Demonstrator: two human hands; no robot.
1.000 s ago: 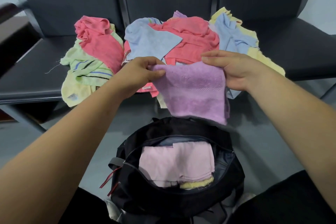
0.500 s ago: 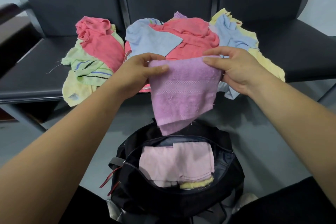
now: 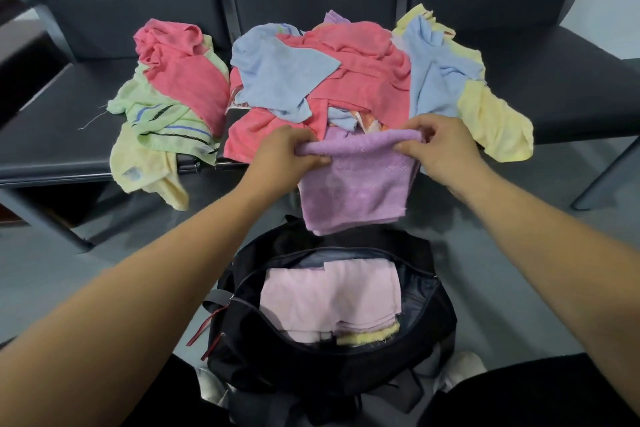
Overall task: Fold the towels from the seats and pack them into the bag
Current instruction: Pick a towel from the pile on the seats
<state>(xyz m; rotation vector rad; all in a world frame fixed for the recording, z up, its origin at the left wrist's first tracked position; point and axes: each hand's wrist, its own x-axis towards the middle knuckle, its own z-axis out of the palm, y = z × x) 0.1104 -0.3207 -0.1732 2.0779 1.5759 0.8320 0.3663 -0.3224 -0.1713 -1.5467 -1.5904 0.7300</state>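
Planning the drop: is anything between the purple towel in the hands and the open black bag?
Nothing visible. The folded purple terry towel hangs from the left hand and right hand above the open black fabric bag; a folded pale pink towel lies inside.

The left hand (image 3: 287, 156) and right hand (image 3: 446, 149) were bare, as were both forearms (image 3: 156, 291); black clothing (image 3: 526, 395) showed nearest, left and right.
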